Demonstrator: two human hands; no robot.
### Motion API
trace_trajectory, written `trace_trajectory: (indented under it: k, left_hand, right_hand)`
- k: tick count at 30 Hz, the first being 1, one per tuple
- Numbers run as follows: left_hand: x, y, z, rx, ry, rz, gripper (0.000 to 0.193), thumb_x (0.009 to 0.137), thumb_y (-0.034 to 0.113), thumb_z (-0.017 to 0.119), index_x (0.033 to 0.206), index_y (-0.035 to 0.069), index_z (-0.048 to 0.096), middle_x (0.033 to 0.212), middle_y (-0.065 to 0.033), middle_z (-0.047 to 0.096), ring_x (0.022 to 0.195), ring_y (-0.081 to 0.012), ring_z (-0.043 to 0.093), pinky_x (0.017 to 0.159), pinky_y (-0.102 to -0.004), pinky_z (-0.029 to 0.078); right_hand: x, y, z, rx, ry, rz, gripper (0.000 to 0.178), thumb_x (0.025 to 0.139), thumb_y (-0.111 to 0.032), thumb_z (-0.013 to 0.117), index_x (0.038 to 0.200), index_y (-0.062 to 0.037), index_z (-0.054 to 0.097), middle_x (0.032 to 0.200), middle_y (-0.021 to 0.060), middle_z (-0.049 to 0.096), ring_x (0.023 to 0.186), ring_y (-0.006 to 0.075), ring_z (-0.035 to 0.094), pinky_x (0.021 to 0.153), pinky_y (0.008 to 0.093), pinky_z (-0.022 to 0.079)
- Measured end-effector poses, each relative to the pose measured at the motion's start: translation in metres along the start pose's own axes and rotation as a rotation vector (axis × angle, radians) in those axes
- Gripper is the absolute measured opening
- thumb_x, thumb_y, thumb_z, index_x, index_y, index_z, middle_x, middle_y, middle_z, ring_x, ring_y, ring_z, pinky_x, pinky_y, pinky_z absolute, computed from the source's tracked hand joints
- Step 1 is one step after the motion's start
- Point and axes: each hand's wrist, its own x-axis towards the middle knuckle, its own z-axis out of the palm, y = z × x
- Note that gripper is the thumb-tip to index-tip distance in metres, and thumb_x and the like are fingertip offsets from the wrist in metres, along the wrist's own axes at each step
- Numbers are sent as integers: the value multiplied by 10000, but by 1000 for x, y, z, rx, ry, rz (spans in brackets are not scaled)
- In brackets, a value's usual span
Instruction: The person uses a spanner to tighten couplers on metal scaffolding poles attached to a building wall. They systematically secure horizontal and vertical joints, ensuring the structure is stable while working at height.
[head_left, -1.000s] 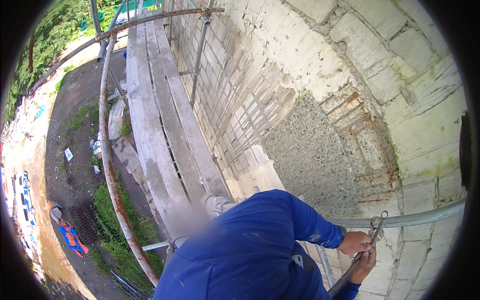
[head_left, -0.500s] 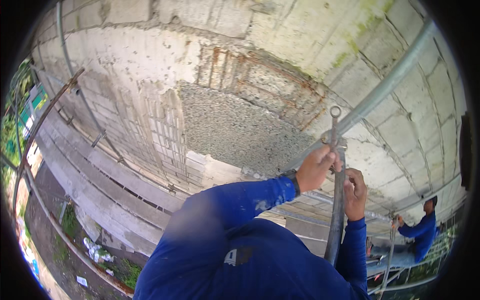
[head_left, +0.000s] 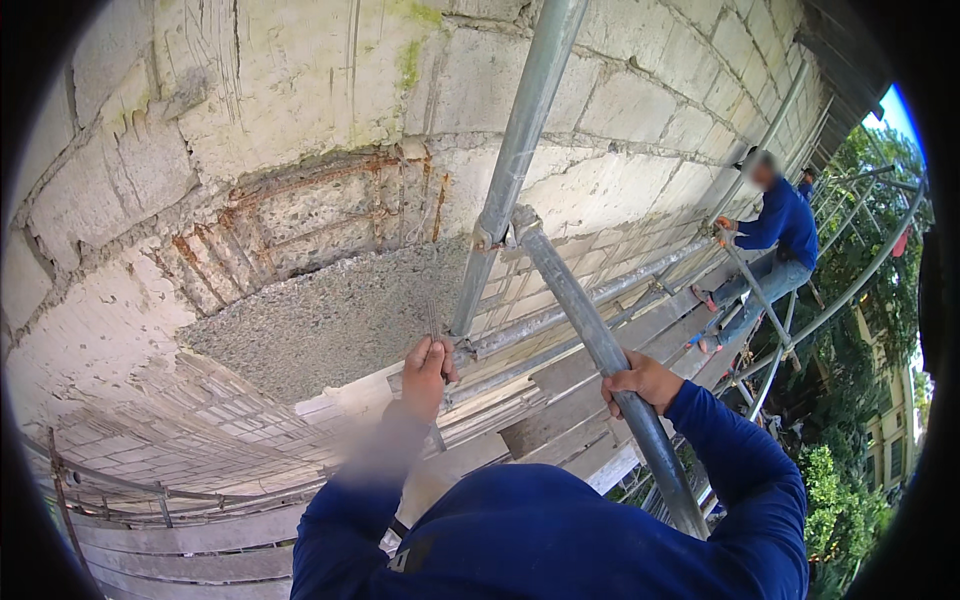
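My left hand is closed around a wrench, which points up from the fingers and looks faint and blurred against the rough grey patch of wall. Just beside that hand stands a steel scaffold pipe, with a clamp fixed partway along it. A second scaffold pipe slopes from near this clamp down towards my right side. My right hand is wrapped around its middle. Whether the sloping pipe's top end is fastened to the clamp, I cannot tell.
A block wall with rusty exposed bars rises ahead. Long scaffold planks and a horizontal pipe run along it. Farther right, a co-worker in blue sits on the scaffold, with trees beyond.
The view has swung to the right. My hands have moved apart: the right one now grips the sloping pipe lower down, while the left has come off the joint with the wrench.
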Motion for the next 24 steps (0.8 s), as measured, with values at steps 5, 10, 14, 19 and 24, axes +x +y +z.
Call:
trace_trajectory:
  k: [5, 10, 14, 19, 24]
  left_hand:
    - [4, -16, -29, 299, -162, 11, 290, 1125, 269, 468, 1020, 38, 608, 716, 4, 520, 649, -118, 550, 612, -297, 468]
    - [45, 13, -20, 733, -144, 288, 265, 1080, 228, 493, 1043, 23, 659, 774, -203, 666, 719, -413, 655, 676, -461, 489]
    - [80, 45, -30, 762, -126, 399, 285, 1081, 249, 495, 1038, 17, 655, 855, -227, 690, 825, -451, 668, 730, -474, 499]
    - [102, 40, -44, 751, -97, 373, 294, 1076, 249, 485, 1017, 3, 634, 907, -245, 684, 877, -480, 648, 762, -493, 495]
    - [124, 30, -45, 733, -127, 319, 290, 1070, 243, 487, 983, -2, 615, 909, -243, 684, 889, -487, 645, 768, -504, 493]
  right_hand:
    - [-7, -17, 13, -158, 130, 16, 468, 881, -76, 719, 1248, 43, 455, 842, 158, 657, 610, 254, 697, 546, 391, 598]
    - [-11, -16, 16, -163, 146, 4, 472, 874, -89, 725, 1247, 40, 466, 831, 140, 652, 615, 243, 692, 554, 380, 598]
    - [-8, -14, 17, -162, 181, 7, 448, 877, -99, 727, 1235, 32, 490, 833, 127, 653, 623, 237, 690, 563, 370, 600]
    - [-8, -11, 16, -166, 197, 16, 434, 880, -103, 725, 1233, 35, 514, 832, 119, 657, 621, 224, 689, 558, 363, 593]
    - [-11, -22, 36, -394, 322, 28, 458, 884, -116, 727, 1254, 49, 514, 834, 124, 663, 629, 217, 697, 561, 357, 590]
